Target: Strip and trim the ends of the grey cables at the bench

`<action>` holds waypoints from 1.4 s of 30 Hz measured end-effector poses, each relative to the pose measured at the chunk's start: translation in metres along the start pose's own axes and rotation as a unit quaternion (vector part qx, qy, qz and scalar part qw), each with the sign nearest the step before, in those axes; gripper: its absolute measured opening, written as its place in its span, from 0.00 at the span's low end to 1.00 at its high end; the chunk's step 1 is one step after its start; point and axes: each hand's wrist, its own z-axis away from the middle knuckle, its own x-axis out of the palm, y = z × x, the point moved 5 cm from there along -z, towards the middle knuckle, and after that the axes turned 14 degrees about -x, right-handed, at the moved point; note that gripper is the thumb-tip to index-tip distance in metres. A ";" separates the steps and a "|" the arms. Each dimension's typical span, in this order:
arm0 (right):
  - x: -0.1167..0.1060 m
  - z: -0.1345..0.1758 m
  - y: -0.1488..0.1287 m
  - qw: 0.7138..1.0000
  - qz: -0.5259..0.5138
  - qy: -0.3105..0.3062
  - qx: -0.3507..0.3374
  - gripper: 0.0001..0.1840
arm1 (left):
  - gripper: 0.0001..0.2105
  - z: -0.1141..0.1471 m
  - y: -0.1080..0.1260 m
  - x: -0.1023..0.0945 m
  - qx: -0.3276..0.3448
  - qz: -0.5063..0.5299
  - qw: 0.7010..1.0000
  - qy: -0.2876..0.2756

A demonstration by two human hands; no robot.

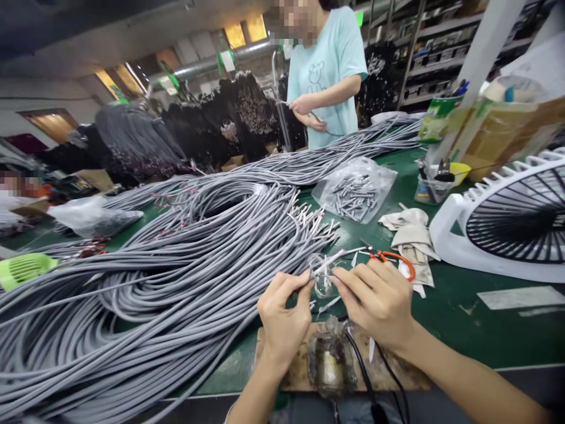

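Between my hands is the stripped end of a cable (338,257), its whitish inner part pointing up and to the right. Thin clear strands (324,287) loop around it. My left hand (285,312) is closed, thumb and forefinger pinching the cable where it meets the loops. My right hand (377,297) pinches at the right side of the loops, apparently on the clear strands; its fingertips partly hide them. Orange-handled cutters (399,259) lie just beyond my right hand. Below the hands, a metal device with a brassy middle (331,365) sits on a wooden board (295,371).
Grey cables (176,282) lie heaped across the left, with whitish ends near the middle. A clear bag of small grey parts (355,191) lies behind. A cloth (412,235) and a white fan (454,235) stand to the right. A co-worker (326,76) handles a cable across the table.
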 end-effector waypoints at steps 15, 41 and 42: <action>0.022 0.009 0.006 0.959 -0.241 -0.050 0.139 0.12 | 0.02 0.003 0.002 0.006 -0.034 0.031 0.997 -0.058; 0.020 0.011 0.026 0.906 -0.302 -0.008 0.298 0.13 | 0.09 0.002 0.007 0.025 -0.035 0.051 0.960 -0.273; 0.017 0.009 0.026 0.917 -0.283 0.005 0.283 0.12 | 0.09 0.002 0.006 0.025 -0.037 0.057 0.961 -0.270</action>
